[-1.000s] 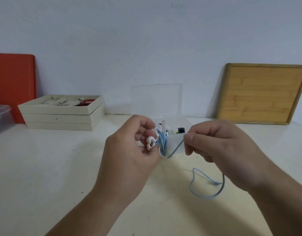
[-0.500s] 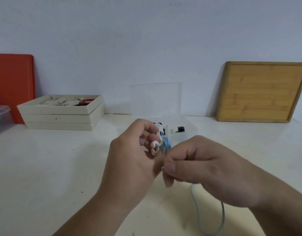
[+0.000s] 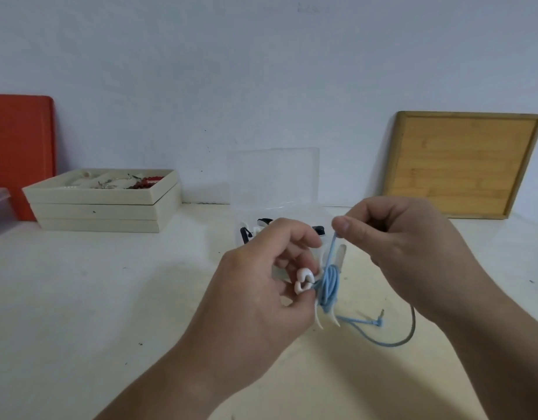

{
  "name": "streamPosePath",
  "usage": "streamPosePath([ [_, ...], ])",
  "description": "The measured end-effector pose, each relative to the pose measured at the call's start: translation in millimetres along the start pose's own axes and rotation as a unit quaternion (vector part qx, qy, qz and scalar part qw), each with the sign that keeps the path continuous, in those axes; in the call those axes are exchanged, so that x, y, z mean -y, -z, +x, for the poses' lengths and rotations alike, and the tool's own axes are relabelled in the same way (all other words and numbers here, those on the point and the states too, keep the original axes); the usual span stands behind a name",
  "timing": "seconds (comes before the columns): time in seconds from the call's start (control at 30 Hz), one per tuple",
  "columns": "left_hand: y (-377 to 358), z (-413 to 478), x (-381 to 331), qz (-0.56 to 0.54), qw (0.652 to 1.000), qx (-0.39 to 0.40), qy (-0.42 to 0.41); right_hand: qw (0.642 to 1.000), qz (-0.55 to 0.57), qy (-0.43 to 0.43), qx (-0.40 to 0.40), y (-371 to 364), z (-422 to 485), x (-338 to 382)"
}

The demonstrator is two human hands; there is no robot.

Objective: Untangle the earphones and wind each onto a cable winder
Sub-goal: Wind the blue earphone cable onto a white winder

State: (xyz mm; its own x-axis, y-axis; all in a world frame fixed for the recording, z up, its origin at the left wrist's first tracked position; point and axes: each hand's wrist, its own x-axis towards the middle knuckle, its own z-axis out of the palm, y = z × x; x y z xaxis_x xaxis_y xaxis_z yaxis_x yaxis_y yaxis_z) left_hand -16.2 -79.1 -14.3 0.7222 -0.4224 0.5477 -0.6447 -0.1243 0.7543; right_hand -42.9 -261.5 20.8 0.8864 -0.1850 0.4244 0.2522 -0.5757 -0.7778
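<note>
My left hand [image 3: 261, 286] grips a white cable winder [image 3: 329, 316] above the table, with the two white earbuds [image 3: 304, 280] pressed against it. Several turns of the blue earphone cable [image 3: 329, 283] are wrapped round the winder's middle. My right hand [image 3: 407, 247] pinches the blue cable between thumb and forefinger just above the winder, the strand running up taut. The loose tail loops below my right wrist and ends in a jack plug [image 3: 380, 321] hanging near the table.
A clear plastic box [image 3: 273, 180] with its lid up stands behind my hands and holds more earphones. Stacked beige trays [image 3: 100, 207] sit at back left beside a red board [image 3: 19, 153]. A wooden board [image 3: 464, 165] leans on the wall at right.
My right hand has swung from low in front of the winder up and to the right, drawing the blue cable over the winder. The free tail is shorter and the jack plug now shows.
</note>
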Motion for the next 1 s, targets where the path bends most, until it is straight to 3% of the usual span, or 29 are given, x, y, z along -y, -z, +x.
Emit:
streamPosePath([
  [0.17,1,1,0,-0.065,0.998,-0.014,-0.012,0.998,0.016,-0.050,0.023,-7,1,-7],
  [0.33,2,1,0,-0.099,0.995,-0.033,0.000,0.975,0.004,-0.116,0.187,-19,-4,-10],
  [0.43,5,3,4,-0.075,0.993,-0.089,0.012,0.958,0.048,-0.128,0.252,-29,-8,-10],
  [0.6,17,10,19,0.021,0.983,-0.175,0.054,0.947,0.000,-0.082,0.309,-27,-10,-7],
  [0.8,14,9,21,0.118,0.985,-0.125,0.030,0.953,-0.073,-0.012,0.294,-15,-8,0],
  [1.0,9,6,22,0.146,0.986,-0.079,-0.011,0.955,-0.055,0.018,0.291,-13,-11,6],
])
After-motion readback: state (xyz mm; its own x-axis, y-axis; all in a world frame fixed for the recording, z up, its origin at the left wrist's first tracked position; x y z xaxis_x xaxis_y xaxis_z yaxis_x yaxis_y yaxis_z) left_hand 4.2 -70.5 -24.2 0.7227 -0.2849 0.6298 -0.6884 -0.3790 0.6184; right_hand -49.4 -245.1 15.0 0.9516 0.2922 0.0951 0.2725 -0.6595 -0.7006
